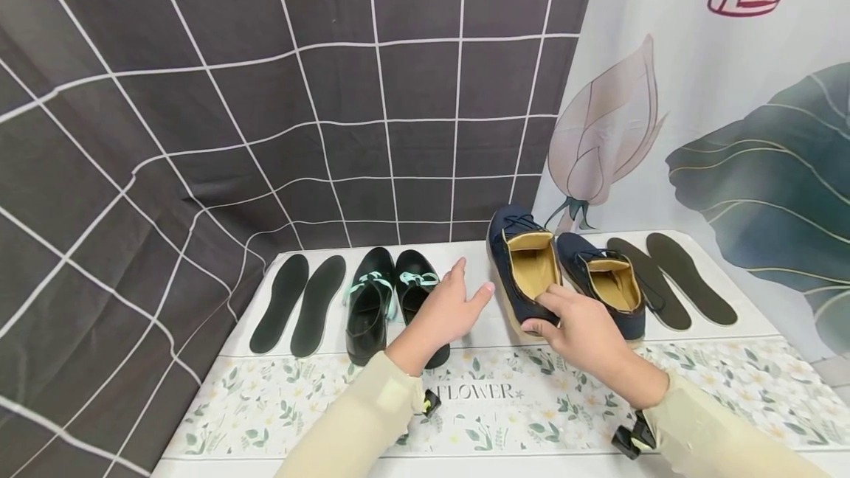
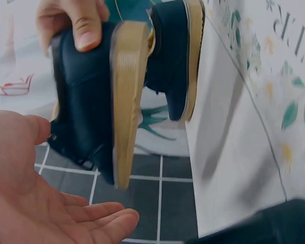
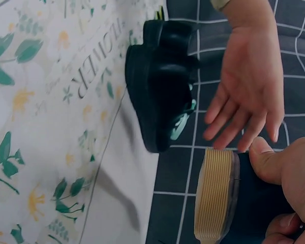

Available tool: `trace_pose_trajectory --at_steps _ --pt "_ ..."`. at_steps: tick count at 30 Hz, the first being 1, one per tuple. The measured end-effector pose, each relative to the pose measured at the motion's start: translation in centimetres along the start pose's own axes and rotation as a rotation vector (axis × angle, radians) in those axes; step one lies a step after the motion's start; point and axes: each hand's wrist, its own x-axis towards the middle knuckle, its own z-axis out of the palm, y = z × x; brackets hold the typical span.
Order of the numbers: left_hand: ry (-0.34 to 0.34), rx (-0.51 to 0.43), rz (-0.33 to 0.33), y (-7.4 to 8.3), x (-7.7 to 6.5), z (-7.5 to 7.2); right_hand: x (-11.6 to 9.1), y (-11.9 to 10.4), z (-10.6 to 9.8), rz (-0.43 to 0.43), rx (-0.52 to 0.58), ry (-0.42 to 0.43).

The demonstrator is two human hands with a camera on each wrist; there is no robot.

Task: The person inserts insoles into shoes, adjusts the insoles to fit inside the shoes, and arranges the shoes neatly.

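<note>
The right hand point(image 1: 586, 330) pinches a navy shoe point(image 1: 531, 268) by its heel — the shoe lies at that hand's ten o'clock; the left hand point(image 1: 446, 312), fingers loosely extended, has it nearby at two o'clock — palm open.

Along the table point(image 1: 229, 393), one insole pair point(image 1: 279, 305) lies left of the frame's centre; right of it stands a pair of shoes point(image 1: 367, 316), partly behind the left hand point(image 1: 446, 308); right of centre, the right hand point(image 1: 584, 327) holds one shoe point(image 1: 506, 268), its mate point(image 1: 617, 290) just right; farther right lie more insoles point(image 1: 690, 279).
</note>
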Motion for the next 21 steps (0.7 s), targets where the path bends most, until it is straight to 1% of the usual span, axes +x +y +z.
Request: trace_pose_trajectory --at_steps 3,10,13,15,17,21 --pt "-0.04 -0.061 -0.003 0.3 -0.2 0.5 0.1 -0.5 -0.4 -0.018 -0.001 0.012" --pt "-0.147 -0.302 -0.056 0.4 -0.6 1.7 0.1 -1.6 -1.1 -0.04 0.033 0.025" --pt "-0.182 -0.461 -0.052 0.4 -0.7 2.1 0.0 -2.0 -1.2 -0.048 0.042 0.022" --pt "-0.188 -0.565 -0.037 0.5 -0.9 2.3 0.0 -2.2 -1.3 -0.049 0.043 0.016" --pt "-0.177 -0.662 -0.02 0.6 -0.9 2.5 -0.1 -2.3 -1.3 -0.051 0.044 0.01" --pt "-0.133 -0.76 -0.004 0.6 -1.2 2.8 -0.2 -2.6 -1.3 -0.054 0.048 0.002"
